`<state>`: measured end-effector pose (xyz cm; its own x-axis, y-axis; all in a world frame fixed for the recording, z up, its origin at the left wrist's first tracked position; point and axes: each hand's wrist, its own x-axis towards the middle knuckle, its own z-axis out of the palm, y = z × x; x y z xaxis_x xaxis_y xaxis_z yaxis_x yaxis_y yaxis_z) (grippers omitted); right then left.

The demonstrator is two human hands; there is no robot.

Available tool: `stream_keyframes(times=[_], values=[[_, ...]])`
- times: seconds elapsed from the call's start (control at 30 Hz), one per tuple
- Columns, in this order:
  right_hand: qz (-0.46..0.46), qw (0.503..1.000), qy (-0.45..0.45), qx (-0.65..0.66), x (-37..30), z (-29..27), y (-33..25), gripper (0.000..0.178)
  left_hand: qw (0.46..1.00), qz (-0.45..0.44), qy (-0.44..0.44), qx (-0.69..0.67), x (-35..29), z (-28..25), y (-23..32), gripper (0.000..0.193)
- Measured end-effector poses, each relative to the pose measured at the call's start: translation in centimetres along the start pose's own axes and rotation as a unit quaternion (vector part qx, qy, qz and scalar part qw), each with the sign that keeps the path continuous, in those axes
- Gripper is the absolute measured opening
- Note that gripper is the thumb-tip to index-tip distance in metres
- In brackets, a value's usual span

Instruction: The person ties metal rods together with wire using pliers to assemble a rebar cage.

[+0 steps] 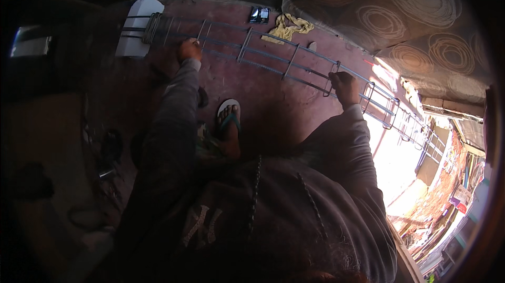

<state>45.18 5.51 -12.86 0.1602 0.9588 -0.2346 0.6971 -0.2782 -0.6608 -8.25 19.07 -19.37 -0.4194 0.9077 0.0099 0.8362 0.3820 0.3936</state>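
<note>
A long metal frame (291, 62), made of thin rods with square rings around them, stretches past both hands, running from beyond the left hand (189, 50) to well beyond the right hand (345, 86). The left hand is at the frame's near edge with its fingers curled in; whether they grip a rod or a ring cannot be told. The right hand, farther along the frame, pinches it at one of the rings between thumb and fingers. Between the hands, the frame passes above a reddish floor (263, 91). To the left of the left hand, a bundle of rings (153, 28) sits close together on the rods, just beside a white block (130, 47) under the frame's end. Ahead of the hands, across the frame, lie a yellow cloth (286, 28) and a small black packet (259, 15). A sandalled foot (229, 117) stands nearer the person, between the two forearms.
</note>
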Motion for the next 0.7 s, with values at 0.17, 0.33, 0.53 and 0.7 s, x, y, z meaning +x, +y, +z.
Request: stream_keyframes(times=[0.17,0.33,0.53,0.7], values=[[-0.017,0.999,0.0,0.031,0.0,0.3,-0.2,0.042,0.999,0.036,-0.029,-0.006,1.3,-0.5,-0.9,0.03],[-0.058,0.998,-0.005,0.031,-0.9,0.3,-0.7,0.034,0.995,0.068,-0.066,-0.007,5.2,-4.7,-1.6,0.04],[-0.148,0.987,-0.028,0.052,-3.4,0.4,-2.0,0.03,0.893,0.251,-0.333,0.166,5.0,-5.7,-17.3,0.055],[-0.036,0.994,-0.079,0.07,-4.4,0.4,-3.0,0.031,0.938,-0.034,-0.31,-0.153,-10.8,6.9,-25.7,0.033]])
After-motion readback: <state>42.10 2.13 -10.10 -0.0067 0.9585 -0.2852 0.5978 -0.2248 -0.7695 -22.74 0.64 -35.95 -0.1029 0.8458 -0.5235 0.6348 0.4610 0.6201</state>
